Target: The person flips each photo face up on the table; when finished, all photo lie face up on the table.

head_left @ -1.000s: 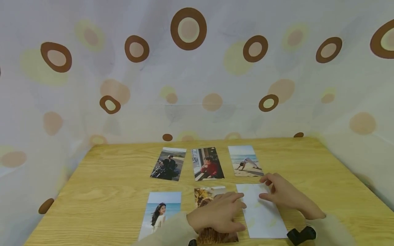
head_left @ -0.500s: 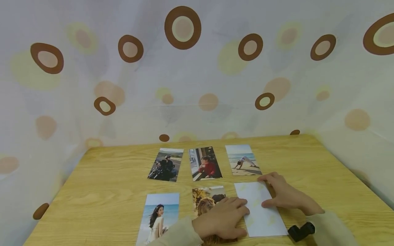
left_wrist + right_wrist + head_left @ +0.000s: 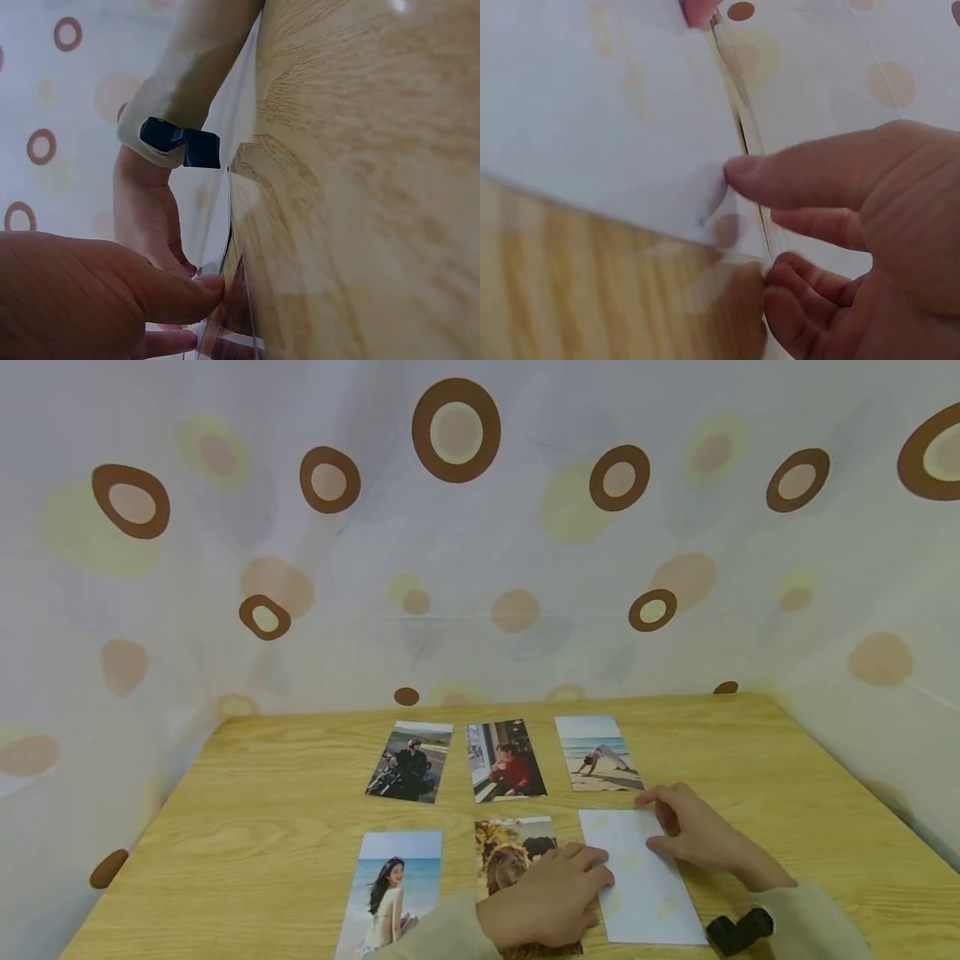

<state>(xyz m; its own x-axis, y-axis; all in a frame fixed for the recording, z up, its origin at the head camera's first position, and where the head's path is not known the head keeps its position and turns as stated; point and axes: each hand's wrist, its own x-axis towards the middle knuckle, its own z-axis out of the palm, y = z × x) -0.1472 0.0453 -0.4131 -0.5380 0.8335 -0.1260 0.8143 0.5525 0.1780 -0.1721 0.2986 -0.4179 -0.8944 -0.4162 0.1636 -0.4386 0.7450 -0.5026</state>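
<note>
A white card [image 3: 642, 893] with faint yellow marks lies blank side up at the front right of the table. Along its left edge rest the fingertips of my left hand [image 3: 551, 893], which partly covers a photo of a lion-like animal in autumn colours [image 3: 504, 860]. My right hand [image 3: 697, 831] touches the card's right side with the thumb, the index finger near its upper right corner. In the right wrist view the thumb of the right hand [image 3: 840, 187] meets the card's edge, other fingers bent beside it. The left wrist view shows the left hand's thumb [image 3: 187, 296] at an edge.
Three photos form the back row: a motorcyclist [image 3: 411, 764], a person in red by a window [image 3: 507, 762] and a beach backbend [image 3: 600, 756]. A seaside photo [image 3: 393, 889] lies front left, partly under the left sleeve. Spotted cloth [image 3: 457, 543] encloses the wooden table [image 3: 225, 827].
My left hand has shifted slightly right, its fingers now at the card's left edge. My right thumb has drawn back to the card's right side. The photos stay put.
</note>
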